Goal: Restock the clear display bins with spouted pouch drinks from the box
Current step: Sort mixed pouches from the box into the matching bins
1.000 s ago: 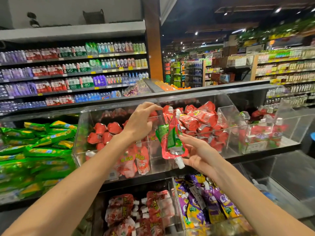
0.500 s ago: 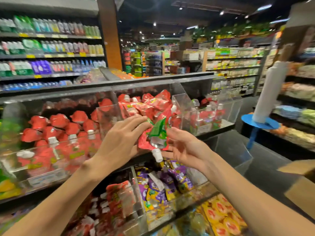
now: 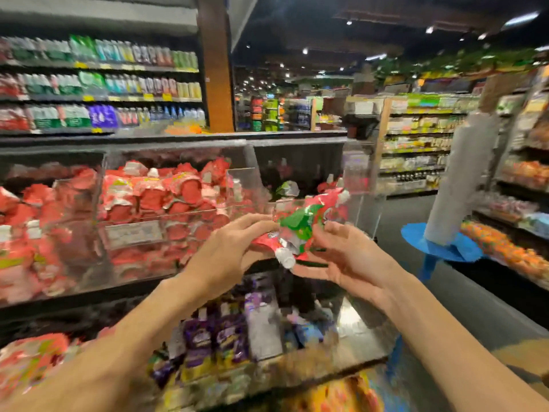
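A red and green spouted pouch (image 3: 300,230) with a white cap pointing down lies between both my hands in front of the upper row of clear display bins (image 3: 175,217). My right hand (image 3: 344,257) holds it from below and the right, fingers curled round it. My left hand (image 3: 228,254) touches its left edge with nearly straight fingers. The middle bin is full of red pouches (image 3: 166,194); the bin at the right end (image 3: 361,185) holds only a few. The frame is blurred by motion.
Below are bins of purple pouches (image 3: 214,340) and red pouches (image 3: 29,358). A blue stand (image 3: 439,245) with a grey roll stands in the aisle to the right. A cardboard box corner (image 3: 523,358) shows at the lower right. Bottle shelves fill the back left.
The view has swung right along the bins. My left hand came away from the left bin and joined the right hand at the pouch, which now lies more sideways.
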The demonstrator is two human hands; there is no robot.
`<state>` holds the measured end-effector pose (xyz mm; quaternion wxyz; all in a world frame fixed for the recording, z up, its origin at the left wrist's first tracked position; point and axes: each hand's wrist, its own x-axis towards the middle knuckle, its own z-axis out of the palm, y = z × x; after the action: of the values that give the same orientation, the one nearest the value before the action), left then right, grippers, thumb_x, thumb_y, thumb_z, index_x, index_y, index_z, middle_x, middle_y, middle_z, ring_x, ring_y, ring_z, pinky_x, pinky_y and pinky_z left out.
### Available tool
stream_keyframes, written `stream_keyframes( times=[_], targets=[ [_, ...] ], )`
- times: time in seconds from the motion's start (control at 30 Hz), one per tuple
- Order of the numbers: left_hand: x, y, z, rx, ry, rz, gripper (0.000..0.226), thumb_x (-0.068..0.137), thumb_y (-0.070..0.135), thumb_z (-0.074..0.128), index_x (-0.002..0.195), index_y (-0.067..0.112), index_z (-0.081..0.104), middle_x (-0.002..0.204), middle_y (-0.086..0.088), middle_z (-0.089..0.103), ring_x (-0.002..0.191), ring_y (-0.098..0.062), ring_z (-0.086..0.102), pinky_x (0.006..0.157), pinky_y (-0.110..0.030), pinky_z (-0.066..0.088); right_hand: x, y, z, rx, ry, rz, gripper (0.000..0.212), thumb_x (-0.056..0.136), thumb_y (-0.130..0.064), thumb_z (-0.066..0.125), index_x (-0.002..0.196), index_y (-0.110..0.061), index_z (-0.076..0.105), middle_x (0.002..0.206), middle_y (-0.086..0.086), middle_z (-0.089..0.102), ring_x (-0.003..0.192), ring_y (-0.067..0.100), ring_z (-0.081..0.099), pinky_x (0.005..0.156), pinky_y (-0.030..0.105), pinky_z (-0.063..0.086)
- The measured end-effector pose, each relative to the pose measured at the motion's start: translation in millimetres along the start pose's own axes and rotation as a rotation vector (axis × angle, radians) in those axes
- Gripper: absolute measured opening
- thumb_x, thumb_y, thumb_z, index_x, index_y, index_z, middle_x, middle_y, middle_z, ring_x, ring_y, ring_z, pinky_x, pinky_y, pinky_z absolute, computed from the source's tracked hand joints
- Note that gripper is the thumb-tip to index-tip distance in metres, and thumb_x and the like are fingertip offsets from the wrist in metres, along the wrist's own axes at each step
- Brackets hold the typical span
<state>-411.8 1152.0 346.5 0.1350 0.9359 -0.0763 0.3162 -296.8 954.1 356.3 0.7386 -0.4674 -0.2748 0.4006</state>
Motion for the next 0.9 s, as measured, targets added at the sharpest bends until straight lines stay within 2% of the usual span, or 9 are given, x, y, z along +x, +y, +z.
stream_keyframes(
  times=[0.13, 0.23, 0.3, 0.4, 0.47, 0.57, 0.7, 0.8, 0.9],
  targets=[
    [43.6, 34.3, 26.3, -0.05, 0.048, -0.044, 0.059, 0.096, 0.055, 0.047, 0.122, 0.006, 0.065, 0.127, -0.003, 0.062, 0.117, -0.012, 0.052, 0.101, -0.002, 0.029, 0.5, -40.8, -56.8, 0.059, 0.003, 0.008, 0.042, 0.067, -0.023, 0.077, 0.105, -0.012, 0.066, 0.114, 0.015, 0.071, 0.105, 0.037, 0.069, 0.08, 0.054, 0.059],
    [70.9, 47.1, 31.4, -0.131, 0.112, -0.198, 0.03, 0.094, 0.031, 0.063, 0.119, 0.015, 0.066, 0.117, 0.003, 0.069, 0.1, -0.006, 0.062, 0.094, -0.017, 0.045, 7.1, -74.1, -70.5, 0.001, -0.015, -0.003, 0.033, 0.08, -0.024, 0.067, 0.111, -0.012, 0.064, 0.115, 0.013, 0.071, 0.107, 0.037, 0.068, 0.084, 0.055, 0.057],
    [85.8, 52.7, 32.4, -0.18, 0.153, -0.282, 0.022, 0.092, 0.03, 0.067, 0.111, 0.02, 0.067, 0.103, 0.008, 0.072, 0.095, -0.006, 0.066, 0.089, -0.03, 0.051, 15.0, -91.6, -75.1, -0.003, -0.04, -0.034, 0.037, 0.085, -0.025, 0.062, 0.119, -0.011, 0.062, 0.122, 0.015, 0.069, 0.114, 0.041, 0.063, 0.084, 0.058, 0.057],
    [107.8, 56.5, 29.5, -0.289, 0.312, -0.439, 0.01, 0.092, 0.031, 0.069, 0.094, 0.022, 0.067, 0.085, 0.008, 0.071, 0.079, -0.001, 0.066, 0.075, -0.025, 0.052, 33.0, -116.4, -79.1, -0.006, 0.037, -0.083, 0.055, 0.09, -0.021, 0.063, 0.14, -0.002, 0.047, 0.133, 0.022, 0.06, 0.12, 0.044, 0.059, 0.084, 0.064, 0.054],
    [121.9, 44.3, 25.1, -0.429, 0.451, -0.605, 0.027, 0.089, 0.044, 0.067, 0.092, 0.017, 0.065, 0.081, 0.006, 0.07, 0.07, 0.004, 0.065, 0.069, -0.018, 0.051, 43.7, -130.0, -77.0, -0.081, 0.135, -0.117, 0.05, 0.096, -0.017, 0.06, 0.14, -0.005, 0.041, 0.121, 0.021, 0.067, 0.113, 0.045, 0.063, 0.076, 0.058, 0.059],
    [149.6, 26.2, 19.4, -0.84, 0.5, -0.936, 0.08, 0.069, 0.073, 0.069, 0.115, 0.008, 0.06, 0.096, -0.007, 0.074, 0.079, -0.016, 0.073, 0.066, -0.034, 0.057, 54.6, -138.7, -67.6, -0.258, 0.232, -0.11, 0.035, 0.101, -0.017, 0.055, 0.132, -0.008, 0.041, 0.111, 0.017, 0.07, 0.091, 0.037, 0.072, 0.052, 0.034, 0.06],
    [189.5, 20.6, 23.8, -0.955, 0.431, -1.118, 0.062, 0.078, 0.06, 0.067, 0.105, 0.006, 0.054, 0.087, -0.01, 0.07, 0.062, -0.019, 0.068, 0.052, -0.031, 0.059, 74.2, -134.0, -55.2, -0.398, 0.276, -0.035, 0.028, 0.101, -0.017, 0.056, 0.125, -0.008, 0.048, 0.106, 0.009, 0.067, 0.074, 0.017, 0.074, 0.06, 0.034, 0.062],
    [207.6, 8.4, 33.8, -1.061, 0.396, -1.169, 0.099, 0.057, 0.066, 0.075, 0.127, -0.001, 0.052, 0.111, -0.014, 0.069, 0.077, -0.024, 0.073, 0.055, -0.034, 0.061, 87.7, -136.7, -57.2, -0.412, 0.299, -0.007, 0.018, 0.101, -0.017, 0.054, 0.112, -0.003, 0.056, 0.1, 0.012, 0.071, 0.077, 0.019, 0.071, 0.079, 0.042, 0.062],
    [220.3, -3.9, 46.0, -1.036, 0.403, -1.218, 0.113, 0.056, 0.063, 0.084, 0.145, 0.008, 0.041, 0.139, -0.01, 0.051, 0.097, -0.026, 0.068, 0.046, -0.028, 0.056, 95.0, -142.0, -65.4, -0.467, 0.323, 0.022, 0.016, 0.1, -0.019, 0.053, 0.1, -0.004, 0.06, 0.091, 0.012, 0.072, 0.064, 0.018, 0.069, 0.065, 0.033, 0.062]
  ],
)
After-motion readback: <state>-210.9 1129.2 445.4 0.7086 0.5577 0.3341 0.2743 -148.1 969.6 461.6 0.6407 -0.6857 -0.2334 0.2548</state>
